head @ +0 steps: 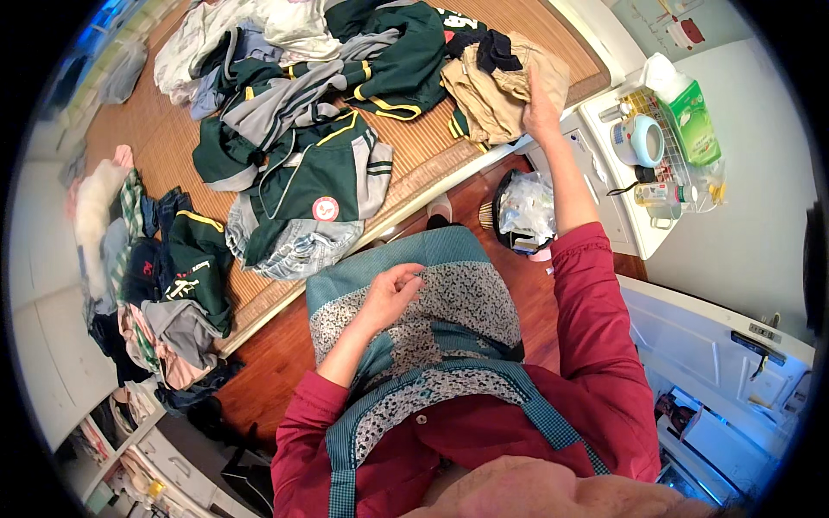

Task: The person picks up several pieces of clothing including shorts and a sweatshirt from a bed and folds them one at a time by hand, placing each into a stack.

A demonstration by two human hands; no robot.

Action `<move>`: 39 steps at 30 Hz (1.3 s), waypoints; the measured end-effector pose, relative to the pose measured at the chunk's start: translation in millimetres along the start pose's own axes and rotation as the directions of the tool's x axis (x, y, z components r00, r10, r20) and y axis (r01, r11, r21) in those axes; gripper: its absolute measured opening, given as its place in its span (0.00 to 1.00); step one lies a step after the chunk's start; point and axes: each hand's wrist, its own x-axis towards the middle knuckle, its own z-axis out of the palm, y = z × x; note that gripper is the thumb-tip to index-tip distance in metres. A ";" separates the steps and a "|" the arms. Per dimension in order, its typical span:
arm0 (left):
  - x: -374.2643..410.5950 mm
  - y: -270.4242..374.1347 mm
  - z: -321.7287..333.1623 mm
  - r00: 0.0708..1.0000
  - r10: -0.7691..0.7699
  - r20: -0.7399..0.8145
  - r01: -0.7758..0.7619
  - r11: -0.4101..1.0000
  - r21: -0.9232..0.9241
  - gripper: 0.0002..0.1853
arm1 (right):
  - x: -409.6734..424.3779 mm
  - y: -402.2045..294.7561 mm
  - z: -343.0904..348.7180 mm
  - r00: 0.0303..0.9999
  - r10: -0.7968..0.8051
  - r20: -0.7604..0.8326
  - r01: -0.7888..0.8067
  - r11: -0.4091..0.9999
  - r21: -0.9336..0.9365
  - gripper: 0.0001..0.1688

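My right hand [543, 115] reaches to the bed's edge and grips the right side of a tan cloth garment [482, 97]. One digit lies on top of the cloth, and the other fingers are mostly hidden. Dark navy cloth [499, 52] rests on the tan garment, and dark green fabric with yellow stripes pokes out beneath it. Over the lap of my patterned apron [453, 285], my left hand [392, 294] hovers with loosely curled fingers and holds nothing. Nearest to it on the bed is a green and grey hooded jacket [311, 175] with a round badge, lying over light denim [304, 249].
More clothes [259, 52] are heaped across the bamboo mat [414, 146], with another pile [175, 272] at its left end. A lined waste bin [526, 207] stands on the floor beside a white cabinet [599, 165] bearing a tissue pack [693, 123], a bottle and cups.
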 end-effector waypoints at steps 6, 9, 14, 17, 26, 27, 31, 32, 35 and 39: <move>2.9 -1.0 -7.8 1.000 -0.026 0.005 0.026 0.999 -0.045 0.15 | 39.2 -21.8 -41.2 0.931 -0.044 -0.362 0.005 0.994 -0.106 0.37; 9.5 10.2 -9.9 0.998 -0.040 -0.042 0.034 0.990 -0.136 0.14 | 40.7 -104.5 -58.8 0.895 -0.111 -0.433 0.141 0.989 0.039 0.35; 17.1 16.1 -9.3 0.998 -0.037 -0.042 0.031 0.990 -0.137 0.14 | -23.5 -214.7 18.4 0.803 -0.488 -0.341 0.556 0.820 0.137 0.19; 11.5 15.7 -14.1 0.998 -0.041 -0.057 0.038 0.998 -0.058 0.14 | -105.1 -237.3 110.2 0.810 -0.522 0.267 0.549 0.835 -0.031 0.26; 8.0 0.5 -30.6 0.988 -0.085 -0.132 0.068 0.989 -0.130 0.14 | -117.9 -206.0 105.2 0.754 -0.505 0.419 0.428 0.863 0.270 0.32; 9.3 -0.6 -27.2 0.986 -0.091 -0.137 0.070 0.986 -0.151 0.13 | -97.0 -198.7 90.3 0.759 -0.472 0.448 0.382 0.881 0.281 0.33; 9.3 -8.7 -21.6 0.995 -0.066 -0.071 0.059 0.994 -0.096 0.14 | -49.6 -125.5 36.6 0.996 -0.076 -0.051 0.057 0.951 -0.303 0.31; 7.5 -12.6 -21.4 0.994 -0.077 -0.074 0.070 0.993 -0.092 0.14 | -45.8 -108.6 26.8 0.995 -0.039 -0.094 -0.004 0.906 -0.423 0.30; 0.9 -10.4 -20.3 0.990 -0.101 -0.104 0.089 0.990 -0.111 0.13 | -46.7 -73.6 5.3 0.988 0.136 -0.071 -0.153 0.847 -0.510 0.23; -2.8 -11.0 -21.4 0.981 -0.133 -0.140 0.117 0.987 -0.114 0.13 | -44.9 -24.9 -4.2 0.935 0.334 0.119 -0.295 0.920 -0.259 0.12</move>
